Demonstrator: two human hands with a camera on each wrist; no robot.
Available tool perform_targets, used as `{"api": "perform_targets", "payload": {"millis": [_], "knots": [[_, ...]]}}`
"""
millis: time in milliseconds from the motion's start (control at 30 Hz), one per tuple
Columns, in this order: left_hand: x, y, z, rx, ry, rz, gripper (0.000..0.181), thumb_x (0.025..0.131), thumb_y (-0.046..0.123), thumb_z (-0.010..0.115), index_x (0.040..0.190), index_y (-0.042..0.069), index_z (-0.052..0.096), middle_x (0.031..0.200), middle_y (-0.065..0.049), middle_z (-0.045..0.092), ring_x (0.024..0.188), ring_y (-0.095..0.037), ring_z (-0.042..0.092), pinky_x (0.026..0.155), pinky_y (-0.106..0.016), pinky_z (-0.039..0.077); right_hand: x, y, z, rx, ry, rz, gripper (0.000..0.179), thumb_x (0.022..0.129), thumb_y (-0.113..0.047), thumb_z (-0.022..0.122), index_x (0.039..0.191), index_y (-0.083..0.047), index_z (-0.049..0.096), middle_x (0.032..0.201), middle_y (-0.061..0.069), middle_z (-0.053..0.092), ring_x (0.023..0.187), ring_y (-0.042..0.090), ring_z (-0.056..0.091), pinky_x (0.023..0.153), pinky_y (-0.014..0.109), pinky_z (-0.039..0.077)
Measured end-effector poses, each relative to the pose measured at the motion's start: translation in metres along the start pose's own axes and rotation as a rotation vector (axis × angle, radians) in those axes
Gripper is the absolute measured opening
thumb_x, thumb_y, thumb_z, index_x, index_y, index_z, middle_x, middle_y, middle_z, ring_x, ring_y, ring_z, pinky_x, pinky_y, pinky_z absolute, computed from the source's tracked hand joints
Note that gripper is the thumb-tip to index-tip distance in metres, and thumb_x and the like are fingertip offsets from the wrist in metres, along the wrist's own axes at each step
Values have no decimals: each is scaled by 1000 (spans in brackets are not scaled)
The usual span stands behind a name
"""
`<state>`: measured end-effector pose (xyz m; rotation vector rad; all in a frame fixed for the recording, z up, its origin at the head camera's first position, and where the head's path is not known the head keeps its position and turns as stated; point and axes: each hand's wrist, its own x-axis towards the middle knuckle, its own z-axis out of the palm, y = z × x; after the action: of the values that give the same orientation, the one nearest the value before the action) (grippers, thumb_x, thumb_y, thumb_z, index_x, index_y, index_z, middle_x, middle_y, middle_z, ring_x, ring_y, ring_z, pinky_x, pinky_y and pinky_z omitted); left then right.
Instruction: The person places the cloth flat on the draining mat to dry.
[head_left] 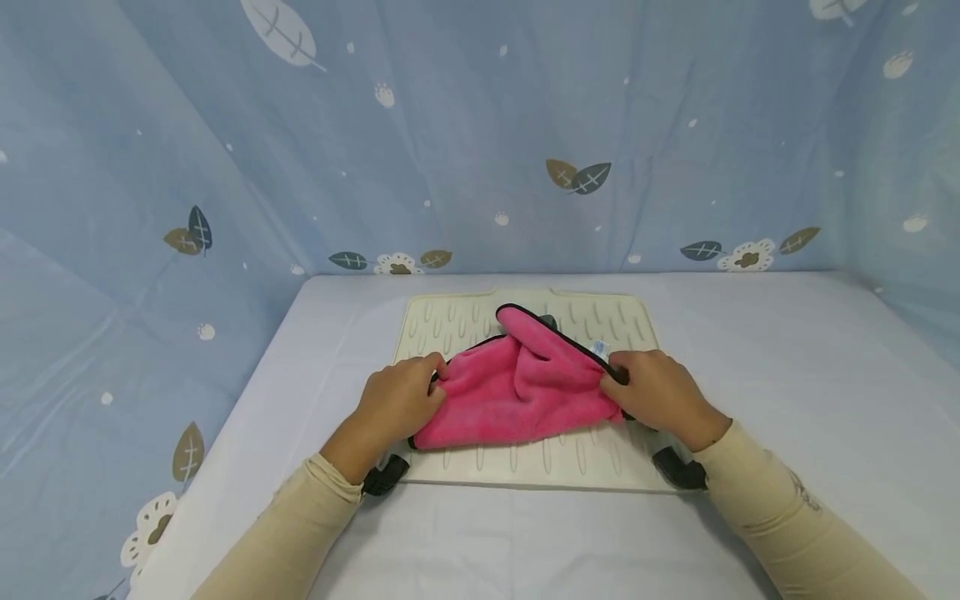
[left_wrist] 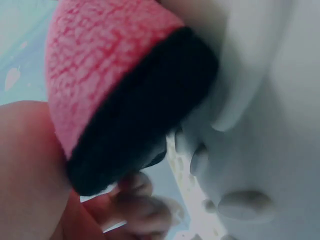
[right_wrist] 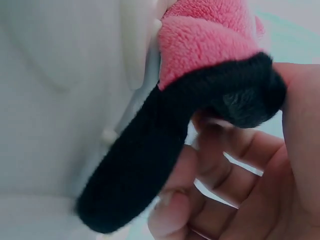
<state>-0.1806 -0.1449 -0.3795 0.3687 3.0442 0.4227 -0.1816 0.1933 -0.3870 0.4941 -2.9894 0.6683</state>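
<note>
A pink plush cloth [head_left: 487, 408] with black edging lies bunched over a cream ribbed mat [head_left: 547, 467]. My left hand [head_left: 401, 400] grips its left side, and my right hand [head_left: 656, 392] grips its right side. Between the hands, a fold of the cloth rises toward the back, and a small white tag [head_left: 599, 349] shows near the right hand. In the left wrist view, the black-edged cloth [left_wrist: 95, 60] sits between thumb and fingers. The right wrist view shows the cloth [right_wrist: 205, 47] pinched with its dark underside showing and a black edge strip [right_wrist: 135, 165] hanging down.
A white-covered table [head_left: 780, 358] surrounds the mat. Blue patterned fabric [head_left: 480, 125] hangs behind it and along the sides. Black wrist devices [head_left: 678, 468] sit under both wrists, close over the mat's front corners.
</note>
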Motion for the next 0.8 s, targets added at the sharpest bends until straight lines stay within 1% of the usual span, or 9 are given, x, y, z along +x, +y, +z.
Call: {"api": "perform_targets", "payload": {"millis": [67, 133, 200, 267, 367, 433, 567, 700, 800], "knots": [[0, 0, 0, 2, 10, 13, 15, 92, 19, 62, 107, 17, 65, 87, 3, 65, 73, -15, 58, 60, -35, 46, 1, 0, 0, 0, 6, -16, 24, 92, -20, 62, 71, -13, 52, 53, -6, 38, 49, 10, 40, 47, 27, 32], [0, 0, 1, 8, 6, 24, 20, 94, 21, 62, 113, 16, 65, 96, 1, 67, 77, -17, 61, 63, -38, 49, 2, -1, 0, 4, 5, -27, 17, 93, -24, 64, 83, -11, 61, 54, -5, 42, 49, 10, 41, 47, 27, 33], [-1, 0, 1, 23, -6, 35, 25, 96, 23, 63, 120, 17, 63, 101, -2, 68, 82, -19, 64, 66, -41, 51, 3, -1, 1, 6, -4, -31, 17, 94, -26, 66, 96, -9, 66, 54, -5, 45, 48, 9, 42, 47, 26, 33], [-1, -1, 2, 34, -1, 47, 27, 97, 24, 63, 123, 18, 62, 105, -3, 68, 85, -22, 67, 67, -42, 53, 2, 0, 2, 14, -9, -34, 18, 95, -24, 66, 102, -8, 68, 54, -6, 46, 48, 9, 42, 47, 25, 34], [-1, -1, 1, 41, 35, 67, 24, 98, 19, 63, 121, 18, 64, 104, -5, 69, 84, -25, 69, 64, -42, 53, 2, 1, 1, 10, 6, -39, 10, 95, -18, 65, 92, -9, 68, 54, -6, 45, 48, 9, 42, 46, 25, 35], [-1, -1, 1, 37, 54, 67, 22, 97, 15, 61, 119, 18, 66, 103, -5, 69, 80, -25, 68, 60, -40, 51, 1, 1, 0, 7, 18, -40, 15, 94, -16, 64, 81, -11, 64, 53, -6, 44, 49, 9, 43, 47, 26, 35], [-2, 0, 0, 19, 23, 28, 26, 94, 11, 58, 118, 17, 65, 97, -1, 69, 74, -19, 63, 57, -36, 47, 0, 0, 0, -2, 9, -13, 28, 91, -13, 60, 65, -15, 51, 52, -6, 38, 49, 10, 40, 47, 27, 33], [-1, -1, 1, 13, 2, -9, 26, 91, 14, 60, 117, 16, 64, 84, 3, 65, 69, -16, 57, 57, -34, 43, -1, 1, 1, 1, 0, 5, 32, 89, -13, 59, 61, -15, 43, 52, -6, 33, 48, 10, 37, 47, 26, 29], [0, -2, 1, 18, 16, -10, 24, 91, 17, 61, 115, 16, 64, 83, 4, 65, 68, -16, 57, 56, -34, 44, -1, 1, 2, 3, 8, 9, 29, 89, -15, 59, 63, -14, 47, 52, -6, 36, 49, 11, 38, 47, 27, 31]]}}
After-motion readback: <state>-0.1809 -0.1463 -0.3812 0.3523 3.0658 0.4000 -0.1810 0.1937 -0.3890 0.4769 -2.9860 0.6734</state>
